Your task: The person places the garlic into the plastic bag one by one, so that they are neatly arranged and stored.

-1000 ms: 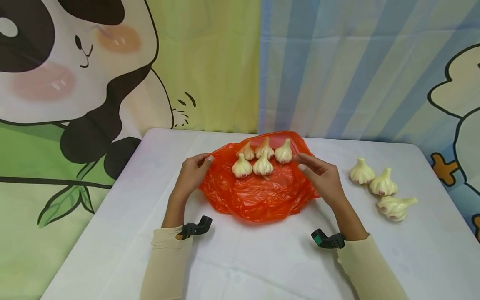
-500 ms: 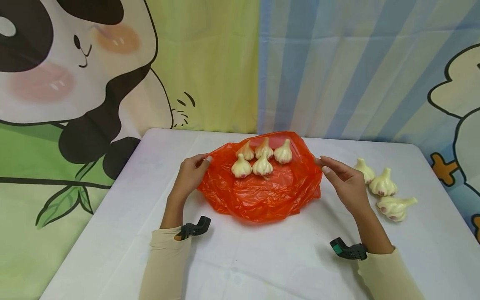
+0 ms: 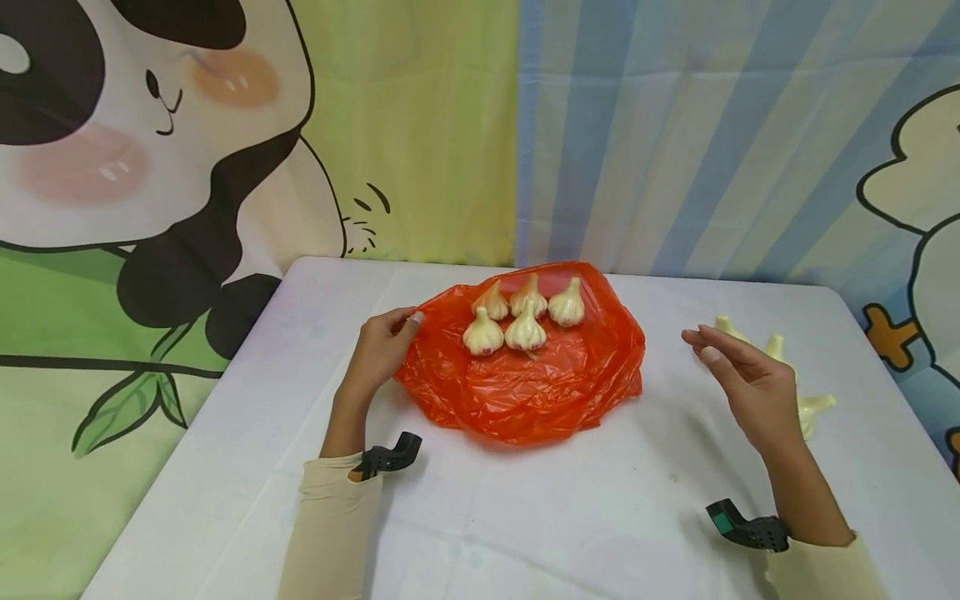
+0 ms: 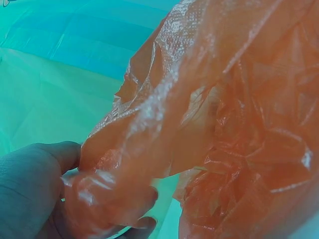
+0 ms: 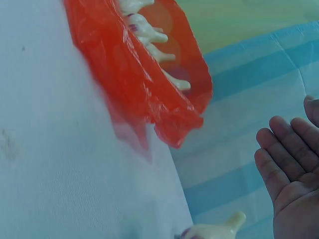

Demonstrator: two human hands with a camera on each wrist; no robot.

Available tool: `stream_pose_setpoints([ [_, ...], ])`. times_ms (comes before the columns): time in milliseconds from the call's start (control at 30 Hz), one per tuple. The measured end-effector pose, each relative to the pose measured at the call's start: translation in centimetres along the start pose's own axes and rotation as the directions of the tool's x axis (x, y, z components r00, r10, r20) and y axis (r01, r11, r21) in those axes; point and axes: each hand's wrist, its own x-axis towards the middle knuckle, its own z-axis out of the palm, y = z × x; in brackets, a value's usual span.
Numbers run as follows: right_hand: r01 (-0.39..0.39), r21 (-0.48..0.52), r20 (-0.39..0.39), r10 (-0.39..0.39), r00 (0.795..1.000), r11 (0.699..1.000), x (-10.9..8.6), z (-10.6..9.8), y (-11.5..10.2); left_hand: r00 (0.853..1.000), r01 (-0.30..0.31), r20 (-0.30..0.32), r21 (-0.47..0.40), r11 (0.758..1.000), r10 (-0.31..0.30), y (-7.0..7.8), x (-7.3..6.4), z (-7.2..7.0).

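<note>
A red plastic bag (image 3: 517, 404) lies spread on the table, its mouth facing up. Several garlic bulbs (image 3: 526, 333) sit together inside it toward the back. My left hand (image 3: 381, 350) pinches the bag's left edge between thumb and fingers; in the left wrist view a fold of the thin plastic (image 4: 134, 149) passes over the fingers. My right hand (image 3: 757, 392) is raised to the right of the bag, fingers extended and holding nothing. Behind it, partly covered, are loose garlic bulbs (image 3: 816, 408). One loose bulb (image 5: 212, 231) shows at the bottom of the right wrist view.
The white table (image 3: 480, 517) carries everything here. A printed curtain (image 3: 600, 167) with a panda and stripes hangs directly behind its back edge. Each wrist wears a black camera mount, like the right one (image 3: 746, 527).
My right hand has moved away from the bag to the right, now overlapping the loose garlic bulbs. The left hand has kept its hold on the bag, and the bulbs inside stay put.
</note>
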Motion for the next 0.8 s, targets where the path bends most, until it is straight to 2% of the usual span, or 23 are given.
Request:
stream_pose_setpoints([
  [267,-0.036,-0.117,-0.067,0.028,0.997,0.993,-0.8,-2.5,0.6,1.000,-0.001,-0.005,-0.006,1.000,0.001,-0.2,0.0,-0.2],
  [433,-0.081,-0.209,-0.119,0.057,0.991,0.974,-1.3,-4.1,1.0,1.000,0.010,-0.002,-0.008,1.000,-0.010,-0.1,0.0,-0.2],
  [500,-0.103,-0.232,-0.150,0.069,0.986,0.967,-1.5,-4.6,1.1,1.000,0.010,0.001,-0.008,1.000,-0.010,-0.1,0.0,-0.2],
  [733,-0.105,-0.275,-0.273,0.028,0.962,0.956,-2.0,-6.3,1.3,1.000,0.007,0.000,0.004,1.000,-0.007,0.0,0.0,-0.1],
  [800,-0.136,-0.288,-0.299,0.046,0.953,0.948,-2.2,-6.8,1.5,1.000,0.012,0.001,0.004,1.000,-0.012,0.0,0.0,-0.1],
])
